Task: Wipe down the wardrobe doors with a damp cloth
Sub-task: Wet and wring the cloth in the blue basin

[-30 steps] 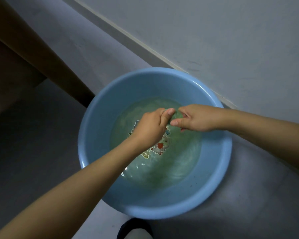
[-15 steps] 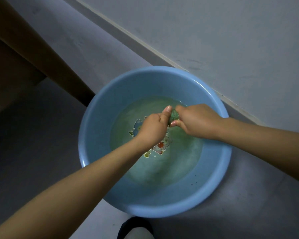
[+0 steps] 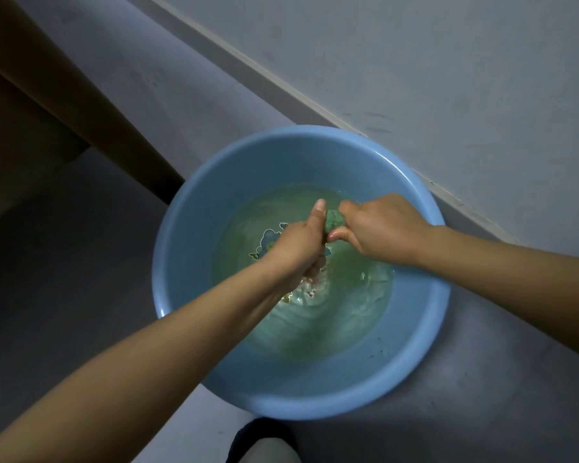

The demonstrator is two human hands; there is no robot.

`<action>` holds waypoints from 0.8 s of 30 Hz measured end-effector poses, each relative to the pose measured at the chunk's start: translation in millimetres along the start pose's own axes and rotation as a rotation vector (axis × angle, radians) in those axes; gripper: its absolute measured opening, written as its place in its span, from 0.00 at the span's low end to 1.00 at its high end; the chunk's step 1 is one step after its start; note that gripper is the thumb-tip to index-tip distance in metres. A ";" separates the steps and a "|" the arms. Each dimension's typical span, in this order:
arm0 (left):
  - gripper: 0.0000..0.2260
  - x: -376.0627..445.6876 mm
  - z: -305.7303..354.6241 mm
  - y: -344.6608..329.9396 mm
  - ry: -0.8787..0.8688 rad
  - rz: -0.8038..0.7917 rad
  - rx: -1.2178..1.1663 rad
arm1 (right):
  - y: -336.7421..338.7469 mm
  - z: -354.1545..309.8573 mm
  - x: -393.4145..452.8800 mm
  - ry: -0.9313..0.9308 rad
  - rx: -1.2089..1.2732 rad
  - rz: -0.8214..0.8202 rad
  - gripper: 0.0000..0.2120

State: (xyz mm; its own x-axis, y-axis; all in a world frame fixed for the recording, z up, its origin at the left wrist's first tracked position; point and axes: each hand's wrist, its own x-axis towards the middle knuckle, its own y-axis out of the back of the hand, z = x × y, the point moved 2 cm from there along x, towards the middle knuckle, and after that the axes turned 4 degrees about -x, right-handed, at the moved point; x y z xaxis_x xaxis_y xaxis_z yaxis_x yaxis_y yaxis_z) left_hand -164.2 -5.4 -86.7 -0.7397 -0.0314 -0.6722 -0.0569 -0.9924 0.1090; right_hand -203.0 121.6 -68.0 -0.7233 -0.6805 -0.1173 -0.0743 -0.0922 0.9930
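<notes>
With our left hand and right hand each in a tight grip on an end of the green cloth above the blue basin, we judged it best to twist firmly, low over the water, leaving it merely damp.

1. No words, brand names or numbers can be read anywhere in this view.
2. The only printed mark is a coloured cartoon picture on the bottom of the blue basin; it lies under rippled water, the left hand covers part of it, and it shows no legible lettering.
</notes>
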 end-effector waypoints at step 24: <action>0.14 -2.1 0.9 3.3 0.014 -0.057 -0.503 | -13.9 28.4 10.0 -0.175 0.692 0.072 0.15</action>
State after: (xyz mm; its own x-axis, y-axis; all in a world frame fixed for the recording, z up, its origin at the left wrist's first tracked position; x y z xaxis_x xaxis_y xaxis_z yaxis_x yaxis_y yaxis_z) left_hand -163.4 -8.5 -84.3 -0.7357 0.0262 -0.6768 0.2354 -0.9271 -0.2918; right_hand -228.7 136.7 -82.5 -0.8380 -0.5357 -0.1042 -0.3983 0.4699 0.7877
